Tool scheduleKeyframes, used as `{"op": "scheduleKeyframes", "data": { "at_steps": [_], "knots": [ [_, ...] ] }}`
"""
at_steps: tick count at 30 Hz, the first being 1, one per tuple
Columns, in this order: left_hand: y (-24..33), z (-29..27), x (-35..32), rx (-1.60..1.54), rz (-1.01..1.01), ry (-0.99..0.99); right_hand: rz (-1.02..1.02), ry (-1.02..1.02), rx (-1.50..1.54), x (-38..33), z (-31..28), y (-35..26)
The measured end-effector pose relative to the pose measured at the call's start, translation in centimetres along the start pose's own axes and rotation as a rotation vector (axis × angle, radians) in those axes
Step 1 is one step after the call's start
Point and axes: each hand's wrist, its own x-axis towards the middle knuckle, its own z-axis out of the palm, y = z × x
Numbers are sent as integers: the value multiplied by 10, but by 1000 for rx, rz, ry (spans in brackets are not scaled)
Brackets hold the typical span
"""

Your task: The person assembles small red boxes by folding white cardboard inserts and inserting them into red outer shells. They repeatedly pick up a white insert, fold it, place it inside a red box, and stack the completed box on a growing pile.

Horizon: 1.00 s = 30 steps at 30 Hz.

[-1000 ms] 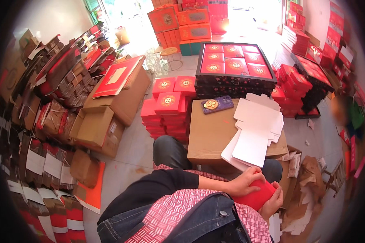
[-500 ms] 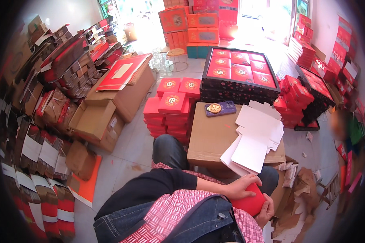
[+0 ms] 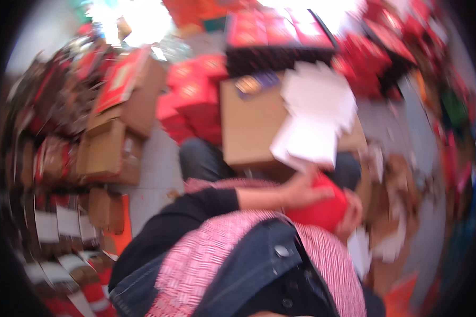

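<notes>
At my lap, a plain red paper box is held between both hands, its details smeared by motion. My left hand lies over its upper left side, closed on it. On the right side my right hand grips the edge with bent fingers. Just beyond the hands, a pile of flat white card blanks lies on a brown cardboard carton. A dark purple phone with a round gold piece rests at the carton's far edge.
Stacked red boxes stand left of the carton. Behind it is a black tray filled with red boxes. An opened brown box and bundled cardboard line the left. Crumpled brown paper lies at the right.
My view has tilted down and shifted, so everything sits higher in the picture and is blurred. Both hands still hold the red box, which now shows more of its surface.
</notes>
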Motion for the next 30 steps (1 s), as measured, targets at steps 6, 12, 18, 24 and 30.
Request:
{"op": "scheduleKeyframes", "data": {
  "at_steps": [6, 12, 18, 24, 30],
  "knots": [
    [-21, -21, -12, -39, -2, -116, 127, 4, 363, 3, 35, 10],
    [-25, -17, -4, -253, -112, -176, 193, 18, 365, 3, 33, 16],
    [-30, -14, -8, -185, -138, -130, 223, 2, 417, 1, 34, 20],
    [-22, -26, 9, -427, -280, 75, 344, -94, 1014, 40, 24, 11],
    [-10, -63, 32, -828, -580, 123, -600, -332, -311, 100, 26, -15]
  ]
}}
